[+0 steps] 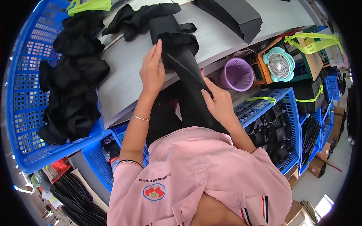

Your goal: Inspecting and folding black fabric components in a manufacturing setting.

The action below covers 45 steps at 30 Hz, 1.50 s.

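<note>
A long black fabric piece (188, 71) runs from the grey table down toward my lap, with a seam or cord-like line along it. My right hand (218, 100) pinches its right edge between thumb and fingers. My left hand (152, 71) lies along the bunched upper part on the left, fingers stretched out; any thumb contact is hidden. Beyond them, more black fabric pieces (139, 19) with straps lie loosely heaped on the table.
A blue crate (22, 109) of black fabric stands left of the grey table (124, 75). At the far right of the table lies a black stack (230, 19). A purple basket (237, 73), a small turquoise fan (279, 64) and a blue crate of black pieces (296, 128) are on the right.
</note>
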Available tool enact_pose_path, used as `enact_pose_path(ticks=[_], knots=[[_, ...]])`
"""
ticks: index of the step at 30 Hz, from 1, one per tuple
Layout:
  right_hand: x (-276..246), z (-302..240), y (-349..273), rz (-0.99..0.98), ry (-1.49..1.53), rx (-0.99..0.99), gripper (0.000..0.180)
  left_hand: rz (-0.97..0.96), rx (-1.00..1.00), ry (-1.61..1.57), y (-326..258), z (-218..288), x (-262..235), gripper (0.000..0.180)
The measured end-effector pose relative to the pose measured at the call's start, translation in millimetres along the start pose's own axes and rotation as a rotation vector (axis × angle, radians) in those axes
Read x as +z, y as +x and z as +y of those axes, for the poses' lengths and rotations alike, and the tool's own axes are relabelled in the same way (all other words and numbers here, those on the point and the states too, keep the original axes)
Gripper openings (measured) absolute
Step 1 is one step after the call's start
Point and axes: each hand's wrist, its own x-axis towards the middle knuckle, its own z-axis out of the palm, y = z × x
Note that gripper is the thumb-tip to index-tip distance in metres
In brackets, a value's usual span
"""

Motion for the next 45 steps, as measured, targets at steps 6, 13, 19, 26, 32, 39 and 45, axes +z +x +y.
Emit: enact_pose_path(ticks=[6,13,19,26,32,39,45], knots=[[-2,-10,6,0.004,-0.217,-0.067,0.041,-0.244,0.077,0.146,4,-13,-21,0.060],[6,-16,10,0.035,-0.199,-0.130,0.046,-0.121,0.210,0.068,11,-7,-22,0.067],[14,-18,12,0.143,-0.572,-0.283,0.045,-0.209,0.386,-0.069,11,33,-18,0.070],[2,-13,10,0.264,-0.784,-0.260,0.051,-0.271,0.417,-0.106,0,58,-32,0.065],[29,9,25,0.236,-0.281,-0.177,0.031,-0.359,0.398,-0.215,-28,88,-24,0.058],[31,27,60,0.184,0.508,0.017,0.027,-0.165,0.231,-0.388,-43,76,-38,0.060],[11,-10,66,0.239,1.266,0.265,0.026,-0.025,-0.014,-0.420,-61,86,-39,0.079]])
